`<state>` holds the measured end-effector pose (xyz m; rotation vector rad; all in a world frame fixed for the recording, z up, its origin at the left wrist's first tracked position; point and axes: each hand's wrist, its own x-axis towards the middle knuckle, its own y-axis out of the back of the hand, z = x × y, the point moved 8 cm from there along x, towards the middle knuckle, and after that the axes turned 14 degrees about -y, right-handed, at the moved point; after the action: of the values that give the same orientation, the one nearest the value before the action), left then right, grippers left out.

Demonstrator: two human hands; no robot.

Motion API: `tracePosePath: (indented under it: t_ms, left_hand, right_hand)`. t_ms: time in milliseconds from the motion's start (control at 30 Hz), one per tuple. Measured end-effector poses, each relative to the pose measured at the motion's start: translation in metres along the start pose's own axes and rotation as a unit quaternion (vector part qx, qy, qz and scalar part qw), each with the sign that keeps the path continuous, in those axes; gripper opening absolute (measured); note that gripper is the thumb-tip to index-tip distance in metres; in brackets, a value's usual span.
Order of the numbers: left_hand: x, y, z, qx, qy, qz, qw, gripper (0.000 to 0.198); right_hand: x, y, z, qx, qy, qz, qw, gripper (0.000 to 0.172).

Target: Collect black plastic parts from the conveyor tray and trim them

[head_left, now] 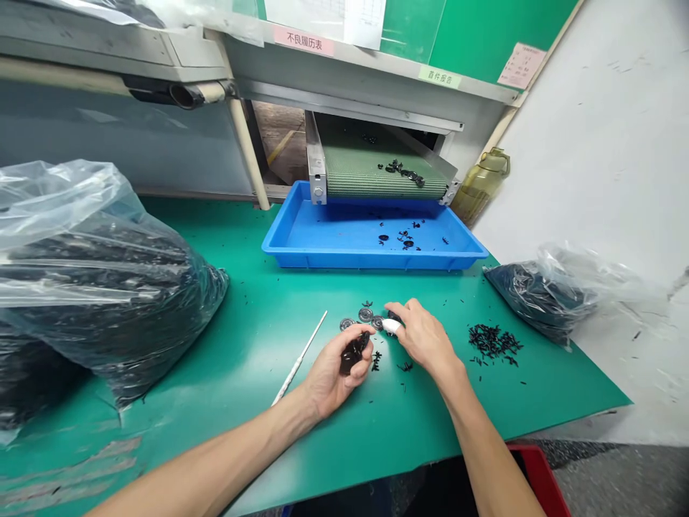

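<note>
Left hand (334,373) is curling shut around a stack of black discs (354,352), right hand (425,334) is pinching a single disc (395,317) beside loose discs (366,314) on the mat, more lying in the blue tray (285,248).

Two hands (334,373) (425,336), one blue tray (371,261), one white rod (301,356), one yellowish bottle (479,188).
</note>
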<state>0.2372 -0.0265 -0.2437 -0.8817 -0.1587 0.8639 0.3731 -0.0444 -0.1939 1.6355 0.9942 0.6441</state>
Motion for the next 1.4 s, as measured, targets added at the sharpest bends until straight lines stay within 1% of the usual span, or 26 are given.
tracePosePath:
  t_ms: [33, 100, 267, 333, 400, 433, 500, 567, 633, 733, 800, 900, 967, 1033, 1067, 1100, 1133, 1167, 1200, 1233, 1267, 1333, 1367, 1400]
  left_hand:
    - [0.000, -0.001, 0.001, -0.016, -0.004, 0.005, 1.000, 0.017]
    - [-0.001, -0.001, 0.003, -0.032, -0.013, 0.013, 0.999, 0.021]
    - [0.000, 0.000, 0.002, -0.001, -0.020, 0.008, 1.000, 0.028]
    - [0.000, -0.001, 0.001, 0.019, -0.020, -0.004, 1.000, 0.029]
    - [-0.001, -0.004, 0.000, 0.046, -0.025, -0.020, 0.998, 0.030]
    - [-0.002, -0.007, -0.001, 0.062, -0.028, -0.029, 0.997, 0.031]
    - [-0.003, -0.010, -0.002, 0.091, -0.034, -0.042, 0.994, 0.032]
    - [-0.004, -0.013, -0.003, 0.113, -0.042, -0.050, 0.991, 0.035]
    - [-0.005, -0.015, -0.003, 0.130, -0.049, -0.054, 0.989, 0.036]
    - [-0.006, -0.015, -0.004, 0.157, -0.051, -0.057, 0.985, 0.036]
    - [-0.007, -0.015, -0.005, 0.181, -0.047, -0.061, 0.981, 0.036]
    - [-0.009, -0.015, -0.008, 0.211, -0.038, -0.072, 0.974, 0.037]
    - [-0.010, -0.015, -0.008, 0.213, -0.041, -0.075, 0.973, 0.042]
    - [-0.010, -0.014, -0.009, 0.202, -0.046, -0.076, 0.975, 0.046]
    - [-0.011, -0.014, -0.010, 0.195, -0.044, -0.079, 0.977, 0.047]
    - [-0.011, -0.013, -0.010, 0.188, -0.039, -0.082, 0.978, 0.047]
    - [-0.010, -0.013, -0.011, 0.178, -0.033, -0.085, 0.980, 0.045]
    - [-0.010, -0.012, -0.011, 0.163, -0.030, -0.086, 0.982, 0.043]
    - [-0.008, -0.011, -0.009, 0.143, -0.032, -0.083, 0.986, 0.041]
    - [-0.006, -0.010, -0.005, 0.117, -0.039, -0.073, 0.990, 0.038]
    - [-0.003, -0.007, -0.001, 0.087, -0.050, -0.058, 0.993, 0.034]
    - [0.002, -0.002, 0.007, 0.028, -0.067, -0.024, 0.997, 0.022]
    - [0.004, -0.001, 0.010, 0.005, -0.072, -0.012, 0.997, 0.019]
    - [0.005, 0.000, 0.013, -0.013, -0.074, -0.003, 0.997, 0.018]
  right_hand:
    - [0.004, -0.002, 0.000, -0.007, 0.000, -0.010, 1.000, 0.035]
    - [0.008, -0.004, 0.001, 0.003, 0.003, -0.010, 1.000, 0.027]
    - [0.006, 0.000, 0.011, 0.035, 0.008, 0.012, 0.999, 0.014]
    - [0.004, 0.005, 0.017, 0.043, 0.000, 0.027, 0.999, 0.015]
    - [0.001, 0.012, 0.019, 0.080, 0.005, 0.048, 0.996, 0.024]
    - [-0.003, 0.015, 0.018, 0.116, 0.015, 0.054, 0.992, 0.028]
    - [-0.013, 0.015, 0.010, 0.225, 0.044, 0.032, 0.973, 0.033]
    - [-0.026, 0.009, -0.002, 0.326, 0.066, -0.023, 0.943, 0.032]
    - [-0.039, 0.003, -0.014, 0.373, 0.080, -0.060, 0.922, 0.028]
    - [-0.050, 0.002, -0.024, 0.367, 0.097, -0.076, 0.922, 0.015]
    - [-0.051, 0.000, -0.024, 0.358, 0.090, -0.105, 0.924, 0.008]
    - [-0.050, 0.000, -0.023, 0.365, 0.085, -0.134, 0.917, 0.008]
    - [-0.050, 0.001, -0.025, 0.384, 0.086, -0.124, 0.911, 0.011]
    - [-0.050, 0.000, -0.024, 0.408, 0.065, -0.100, 0.905, 0.012]
    - [-0.049, -0.002, -0.023, 0.420, 0.052, -0.092, 0.901, 0.010]
    - [-0.048, -0.005, -0.022, 0.429, 0.040, -0.093, 0.898, 0.008]
    - [-0.047, -0.009, -0.021, 0.434, 0.033, -0.105, 0.894, 0.015]
    - [-0.044, -0.013, -0.020, 0.429, 0.030, -0.122, 0.895, 0.024]
    - [-0.040, -0.015, -0.017, 0.412, 0.028, -0.127, 0.902, 0.030]
    - [-0.035, -0.014, -0.013, 0.382, 0.027, -0.113, 0.917, 0.033]
    - [-0.028, -0.010, -0.009, 0.340, 0.029, -0.079, 0.937, 0.033]
    - [-0.015, 0.000, -0.005, 0.234, 0.033, 0.011, 0.971, 0.032]
    - [-0.009, 0.003, -0.006, 0.183, 0.035, 0.040, 0.982, 0.033]
    - [-0.004, 0.001, -0.009, 0.143, 0.037, 0.045, 0.988, 0.035]
